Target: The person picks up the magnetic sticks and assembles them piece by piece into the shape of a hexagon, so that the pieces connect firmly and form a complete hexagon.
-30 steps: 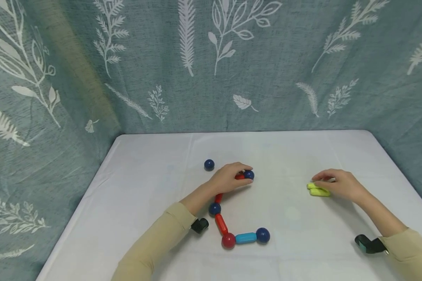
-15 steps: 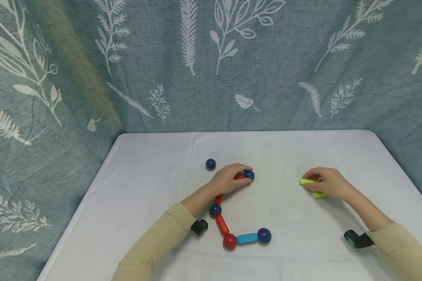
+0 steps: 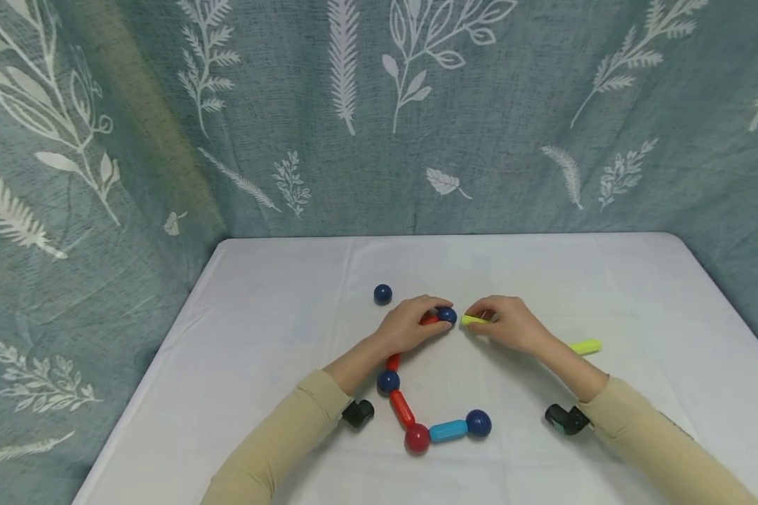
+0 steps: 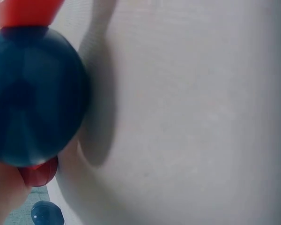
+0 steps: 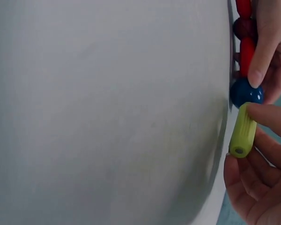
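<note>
My left hand (image 3: pixel 412 324) grips the far end of a chain of rods and balls, its finger and thumb at a blue ball (image 3: pixel 446 317) and the red rod (image 3: pixel 429 319) behind it. Just to the right, my right hand (image 3: pixel 508 322) pinches a yellow-green rod (image 5: pixel 243 131). One end of that rod points at the blue ball; in the head view a narrow gap seems to part them. Part of the chain lies hidden under the left hand, though the right wrist view shows a dark red ball (image 5: pixel 245 28) there between red rods.
Toward me the chain runs on through a blue ball (image 3: pixel 388 381), a red rod (image 3: pixel 401 409), a red ball (image 3: pixel 417 439), a light-blue rod (image 3: pixel 448 431) and another blue ball (image 3: pixel 478 423). A loose blue ball (image 3: pixel 382 294) sits farther back. Another yellow-green rod (image 3: pixel 585 347) lies beyond the right forearm.
The right hand has picked up one of two yellow-green rods and carried it left to beside the blue ball. The other rod stays on the table. The left hand has kept its hold.
</note>
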The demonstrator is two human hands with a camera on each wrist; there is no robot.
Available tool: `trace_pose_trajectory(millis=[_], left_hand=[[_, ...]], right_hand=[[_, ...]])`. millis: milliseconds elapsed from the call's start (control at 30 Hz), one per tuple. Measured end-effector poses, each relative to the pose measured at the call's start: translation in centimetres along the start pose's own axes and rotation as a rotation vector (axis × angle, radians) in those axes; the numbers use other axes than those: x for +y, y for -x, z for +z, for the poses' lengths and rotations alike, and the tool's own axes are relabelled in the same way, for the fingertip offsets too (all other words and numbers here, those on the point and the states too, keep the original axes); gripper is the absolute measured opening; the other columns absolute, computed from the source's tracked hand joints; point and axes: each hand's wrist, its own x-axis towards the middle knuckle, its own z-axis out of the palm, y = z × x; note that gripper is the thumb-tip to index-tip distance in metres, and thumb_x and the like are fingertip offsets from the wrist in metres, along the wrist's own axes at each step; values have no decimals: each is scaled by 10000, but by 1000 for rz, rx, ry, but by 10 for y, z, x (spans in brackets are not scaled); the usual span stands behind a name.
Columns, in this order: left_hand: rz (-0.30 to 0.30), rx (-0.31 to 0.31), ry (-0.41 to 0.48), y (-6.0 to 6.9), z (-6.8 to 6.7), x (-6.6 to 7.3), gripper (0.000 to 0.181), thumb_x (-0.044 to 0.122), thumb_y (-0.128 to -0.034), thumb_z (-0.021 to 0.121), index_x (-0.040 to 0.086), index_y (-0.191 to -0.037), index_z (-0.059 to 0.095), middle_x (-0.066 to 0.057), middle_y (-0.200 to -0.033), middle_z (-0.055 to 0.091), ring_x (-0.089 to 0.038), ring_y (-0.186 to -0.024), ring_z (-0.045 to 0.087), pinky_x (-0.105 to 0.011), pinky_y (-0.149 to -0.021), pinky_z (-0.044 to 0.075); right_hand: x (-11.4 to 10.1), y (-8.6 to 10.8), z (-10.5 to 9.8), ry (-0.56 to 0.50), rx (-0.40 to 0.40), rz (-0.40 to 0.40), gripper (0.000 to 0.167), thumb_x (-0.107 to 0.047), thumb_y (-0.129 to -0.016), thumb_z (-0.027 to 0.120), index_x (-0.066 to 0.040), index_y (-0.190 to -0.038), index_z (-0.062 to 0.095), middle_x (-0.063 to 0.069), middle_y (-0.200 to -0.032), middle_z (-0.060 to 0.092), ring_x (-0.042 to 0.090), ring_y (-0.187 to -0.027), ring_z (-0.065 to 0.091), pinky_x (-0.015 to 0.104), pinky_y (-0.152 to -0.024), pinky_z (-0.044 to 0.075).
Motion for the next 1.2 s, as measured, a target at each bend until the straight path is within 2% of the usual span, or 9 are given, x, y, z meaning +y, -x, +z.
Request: trace_pose_trajectory(millis=[200,400,600,767,900,1067,1200], left_hand=[[4,20,10,3,1,0,397,274,-942,663,157,-1317,606,-20,-1197,643,-131,-953,576,-273,-832,474],[6,26,5,4,2,0,401,278,-938,669,153,-1314,608,-24,-1221,640,-128,-973,579,-280,-843,476],[-44,66,-19,13,2,1,394,285,-937,668,147,-1302,619,-32,-1208,644,-135,-943,569,-282,-797,475],[-105,128,-91,26,0,2,378,301,-923,681,158,-1270,638,-11,-1105,668,-131,-839,546,-255,-687,450],[-124,159,-191,31,-3,5,364,355,-900,699,148,-1197,657,-8,-1029,676,-119,-815,567,-240,-669,469],[-105,150,-221,31,-7,6,386,392,-862,732,115,-1117,645,-17,-992,656,-127,-826,570,-244,-692,502],[-45,93,-232,27,-7,3,427,394,-866,728,122,-1183,640,-22,-1100,656,-156,-971,588,-281,-813,511]], right_hand=[[-4,-6,6,-14,-7,6,164,-144,-893,710,-43,-1020,724,44,-932,694,179,-820,618,343,-709,502],[-3,-3,7,-24,-12,15,167,-147,-891,710,-46,-1024,720,30,-916,686,169,-809,611,338,-709,501],[1,2,5,-25,-27,35,194,-142,-874,723,-53,-1047,717,9,-911,675,145,-799,592,329,-716,488],[4,6,4,-59,-34,28,199,-141,-885,713,-54,-1064,711,-1,-917,677,141,-823,613,336,-743,503],[2,5,6,-87,-35,10,199,-140,-896,708,-53,-1075,707,8,-948,690,147,-858,634,342,-773,515],[-2,2,12,-92,-40,-14,193,-109,-883,715,-48,-1065,707,13,-944,693,143,-854,637,331,-773,519],[-3,-1,17,-76,-33,-36,186,-88,-872,721,-48,-1053,705,7,-909,686,135,-823,628,320,-746,518]])
